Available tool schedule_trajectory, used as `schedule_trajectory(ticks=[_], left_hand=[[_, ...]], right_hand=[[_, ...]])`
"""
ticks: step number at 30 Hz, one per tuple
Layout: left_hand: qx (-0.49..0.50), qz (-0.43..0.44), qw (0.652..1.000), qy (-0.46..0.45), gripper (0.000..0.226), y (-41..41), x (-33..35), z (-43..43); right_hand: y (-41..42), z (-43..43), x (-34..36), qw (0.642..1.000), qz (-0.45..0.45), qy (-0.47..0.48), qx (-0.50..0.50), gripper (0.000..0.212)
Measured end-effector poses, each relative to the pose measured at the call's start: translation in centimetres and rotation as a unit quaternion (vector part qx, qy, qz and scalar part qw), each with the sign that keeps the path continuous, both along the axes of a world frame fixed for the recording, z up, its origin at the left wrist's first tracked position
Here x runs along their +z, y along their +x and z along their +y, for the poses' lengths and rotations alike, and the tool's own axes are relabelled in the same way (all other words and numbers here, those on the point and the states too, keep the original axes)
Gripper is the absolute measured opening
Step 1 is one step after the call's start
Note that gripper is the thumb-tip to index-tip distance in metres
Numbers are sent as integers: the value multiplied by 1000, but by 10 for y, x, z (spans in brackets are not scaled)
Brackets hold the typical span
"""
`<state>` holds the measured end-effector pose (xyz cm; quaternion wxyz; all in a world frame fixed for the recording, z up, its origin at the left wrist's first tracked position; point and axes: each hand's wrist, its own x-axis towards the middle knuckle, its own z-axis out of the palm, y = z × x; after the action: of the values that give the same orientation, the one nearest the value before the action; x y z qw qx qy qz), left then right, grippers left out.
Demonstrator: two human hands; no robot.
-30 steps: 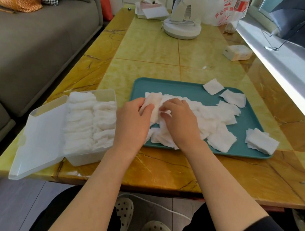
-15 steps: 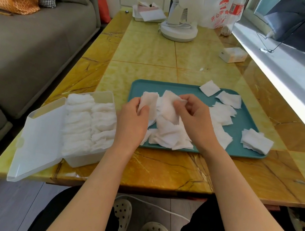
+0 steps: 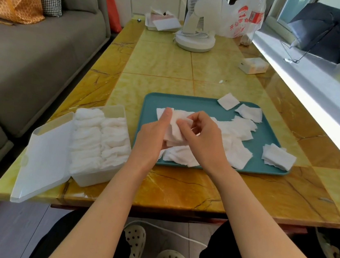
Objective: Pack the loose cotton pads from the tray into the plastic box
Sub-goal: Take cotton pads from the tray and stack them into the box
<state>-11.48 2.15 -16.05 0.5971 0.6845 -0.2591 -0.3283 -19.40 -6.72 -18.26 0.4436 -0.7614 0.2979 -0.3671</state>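
Stack growing over the tray

Bench [image 3: 193, 67] is carrying the teal tray [image 3: 189, 104], still littered with loose cotton pads [image 3: 239, 133], and the nearly full plastic box [image 3: 115, 109] beside it. The hands, apart a moment ago, are meeting. The right hand [image 3: 204, 141] is pinching a fresh pad [image 3: 183, 123] in curled fingers [image 3: 186, 128] onto the stack [image 3: 172, 135] that the left hand [image 3: 153, 135] is gripping, seemingly building another batch for the box.

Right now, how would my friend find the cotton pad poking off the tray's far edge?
Find the teal tray on the yellow table. Along its far rim, toward the right, one square cotton pad lies alone. Only it pokes over that far rim, turned like a diamond.
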Motion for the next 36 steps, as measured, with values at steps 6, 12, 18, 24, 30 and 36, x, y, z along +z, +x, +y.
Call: schedule_trajectory(ticks=[6, 12, 18, 24, 30, 36], left_hand=[[50, -175, 983, 5, 22, 6, -5, 7], [149, -261, 954, -6, 19, 17, 3, 23], [176, -266, 948, -11, 23, 27, 3, 35], [177, -256, 950, -8, 26, 30, 6, 43], [175, -256, 951, -1, 24, 35, 6, 49], [146, -228, 963, 12, 26, 34, 5, 48]], right_hand=[[1, -2, -1, 1000, 4, 3, -4, 3], [11, 1, -21, 961, 249, -102, 61, 27], [29, 16, -26, 888, 411, -202, 50, 52], [37, 22, -21, 896, 421, -121, 74, 40], [34, 17, -6, 981, 187, -45, 8, 8], [10, 20, 35, 984, -65, 144, 81, 5]])
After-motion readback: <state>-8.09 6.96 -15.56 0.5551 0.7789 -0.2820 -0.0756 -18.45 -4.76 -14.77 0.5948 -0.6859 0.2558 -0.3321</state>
